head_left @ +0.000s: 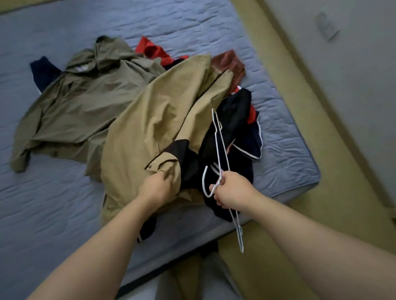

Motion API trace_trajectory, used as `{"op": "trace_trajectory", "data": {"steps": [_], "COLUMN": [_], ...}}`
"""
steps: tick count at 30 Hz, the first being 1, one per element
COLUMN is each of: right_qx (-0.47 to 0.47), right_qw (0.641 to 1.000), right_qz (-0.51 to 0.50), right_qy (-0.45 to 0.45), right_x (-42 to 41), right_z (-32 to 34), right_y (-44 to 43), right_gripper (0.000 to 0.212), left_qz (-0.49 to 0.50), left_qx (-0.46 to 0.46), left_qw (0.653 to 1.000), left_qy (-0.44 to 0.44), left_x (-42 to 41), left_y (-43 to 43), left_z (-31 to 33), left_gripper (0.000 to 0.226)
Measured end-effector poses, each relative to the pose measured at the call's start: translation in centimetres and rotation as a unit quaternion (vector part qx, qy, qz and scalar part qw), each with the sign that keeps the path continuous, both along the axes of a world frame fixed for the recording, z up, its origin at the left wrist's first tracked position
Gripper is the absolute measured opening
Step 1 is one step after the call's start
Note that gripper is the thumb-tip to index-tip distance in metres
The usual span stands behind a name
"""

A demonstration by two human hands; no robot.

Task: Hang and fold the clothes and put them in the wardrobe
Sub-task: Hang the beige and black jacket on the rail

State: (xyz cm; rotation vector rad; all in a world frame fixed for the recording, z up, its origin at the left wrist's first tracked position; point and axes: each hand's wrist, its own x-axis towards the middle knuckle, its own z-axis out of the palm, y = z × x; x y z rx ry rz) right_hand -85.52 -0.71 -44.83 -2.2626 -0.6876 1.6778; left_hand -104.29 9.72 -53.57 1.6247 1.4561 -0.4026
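A tan jacket (pixel 154 120) with a dark lining lies on top of a pile of clothes on the bed. My left hand (pixel 155 188) grips its collar edge near the front of the pile. My right hand (pixel 233 191) holds a white wire hanger (pixel 221 145) by its neck, with the hook curling left of the hand and the frame standing edge-on over the dark clothes. An olive jacket (pixel 84 105) lies spread out to the left. Dark navy garments with white stripes (pixel 240 140) lie under the hanger.
The clothes sit on a grey-blue quilted mattress (pixel 51 202). Red (pixel 152 48) and rust-brown (pixel 228 64) garments show at the pile's far side, a navy piece (pixel 43 70) at the far left. Yellowish floor (pixel 330 184) and a pale wall (pixel 368 83) lie to the right.
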Motion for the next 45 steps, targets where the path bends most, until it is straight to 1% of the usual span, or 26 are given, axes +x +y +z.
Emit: {"op": "trace_trajectory", "data": {"steps": [3,5,6,8,9,11,12,14,16,18,20,23,26,28,30,33,37,38,39,42,44,45], "right_qx": [0.017,0.025,0.032,0.049,0.054,0.075,0.100,0.160,0.202,0.198,0.221,0.291,0.284,0.277,0.293,0.314,0.374,0.379,0.383,0.395,0.407,0.410], "right_qw": [0.999,0.999,0.998,0.995,0.995,0.993,0.989,0.977,0.955,0.923,0.879,0.802,0.736,0.706,0.687,0.670,0.631,0.623,0.613,0.585,0.568,0.562], "right_qz": [-0.024,-0.034,-0.049,-0.079,-0.086,-0.096,-0.112,-0.138,-0.187,-0.261,-0.329,-0.405,-0.457,-0.478,-0.482,-0.493,-0.505,-0.509,-0.516,-0.530,-0.519,-0.515], "right_qy": [-0.019,-0.023,-0.026,-0.021,-0.017,-0.010,-0.009,-0.034,-0.113,-0.204,-0.266,-0.329,-0.411,-0.444,-0.458,-0.457,-0.455,-0.458,-0.459,-0.470,-0.493,-0.501], "right_x": [1.2,1.8,2.0,2.4,2.6,3.2,3.9,5.4,7.8,10.3,12.9,16.5,19.9,22.1,24.2,26.4,28.1,28.5,29.0,30.2,30.8,31.1], "right_z": [3.2,4.5,5.1,6.5,7.4,9.4,10.8,12.8,15.3,17.6,19.7,23.4,27.7,30.6,33.6,38.0,43.3,44.5,45.5,48.1,49.7,50.4], "right_y": [-2.2,-3.7,-4.6,-6.4,-7.4,-9.4,-10.6,-11.5,-12.5,-13.2,-14.3,-16.0,-18.3,-20.5,-23.2,-27.5,-33.8,-35.4,-37.0,-41.4,-44.4,-45.8], "right_gripper": [0.015,0.026,0.029,0.033,0.044,0.071,0.079,0.086,0.089,0.088,0.084,0.087,0.083,0.076,0.060,0.032,0.022,0.019,0.016,0.019,0.022,0.023], "left_qz": [0.037,0.067,0.090,0.139,0.145,0.121,0.102,0.074,0.036,0.004,-0.034,-0.110,-0.188,-0.230,-0.270,-0.324,-0.380,-0.386,-0.387,-0.387,-0.418,-0.429], "left_qx": [-0.002,-0.004,-0.015,-0.054,-0.063,-0.066,-0.072,-0.067,-0.045,-0.034,-0.025,0.011,0.078,0.109,0.141,0.196,0.272,0.290,0.307,0.337,0.352,0.375], "left_qw": [0.995,0.986,0.977,0.945,0.932,0.919,0.912,0.899,0.888,0.868,0.850,0.816,0.780,0.750,0.718,0.670,0.607,0.600,0.603,0.637,0.654,0.662], "left_qy": [-0.096,-0.150,-0.193,-0.292,-0.327,-0.370,-0.390,-0.426,-0.457,-0.495,-0.525,-0.568,-0.592,-0.611,-0.626,-0.638,-0.643,-0.637,-0.626,-0.576,-0.522,-0.487], "left_x": [5.1,8.1,9.7,12.7,14.0,16.8,18.6,21.3,24.0,26.4,28.7,31.6,33.9,35.1,36.2,38.0,41.0,41.9,42.8,45.5,47.0,47.8], "left_y": [-2.2,-3.7,-4.2,-5.0,-5.4,-6.1,-6.8,-7.7,-9.1,-10.7,-12.6,-16.1,-20.2,-22.9,-25.5,-28.8,-31.7,-32.0,-32.2,-32.7,-33.5,-34.1], "left_z": [6.1,9.4,11.0,14.4,16.1,19.8,22.0,25.4,29.6,33.6,37.5,43.0,48.4,51.8,54.9,59.0,63.0,63.5,63.6,62.6,60.9,59.9], "left_gripper": [0.034,0.033,0.033,0.022,0.018,0.016,0.016,0.017,0.019,0.027,0.033,0.029,0.031,0.033,0.038,0.038,0.030,0.033,0.041,0.062,0.071,0.075]}}
